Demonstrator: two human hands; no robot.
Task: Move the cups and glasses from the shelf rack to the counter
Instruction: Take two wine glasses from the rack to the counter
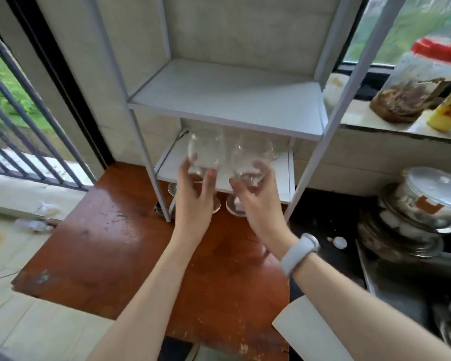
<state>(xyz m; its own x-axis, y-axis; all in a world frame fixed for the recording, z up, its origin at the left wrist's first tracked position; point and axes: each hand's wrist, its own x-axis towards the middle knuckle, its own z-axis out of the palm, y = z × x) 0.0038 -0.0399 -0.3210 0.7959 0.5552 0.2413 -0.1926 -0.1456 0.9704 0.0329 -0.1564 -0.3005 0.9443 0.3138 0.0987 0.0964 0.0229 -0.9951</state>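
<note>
A white metal shelf rack (227, 105) stands on a reddish-brown wooden counter (120, 246). My left hand (195, 199) grips the stem of a clear stemmed glass (206, 149), held in front of the lower shelf (284, 173). Beside it, my right hand (258, 204) holds a second clear stemmed glass (250, 157) the same way, its round foot (233, 207) showing below my fingers. Both glasses are upright and close together. Another glass base (173, 188) shows under the lower shelf. The upper shelf holds nothing.
A red-lidded jar (417, 82) and a yellow bottle (448, 110) stand on the windowsill at right. Stacked metal pots with a lid (425, 204) sit at right. A barred window (18, 131) is on the left, a white board (313, 332) lies near my right forearm.
</note>
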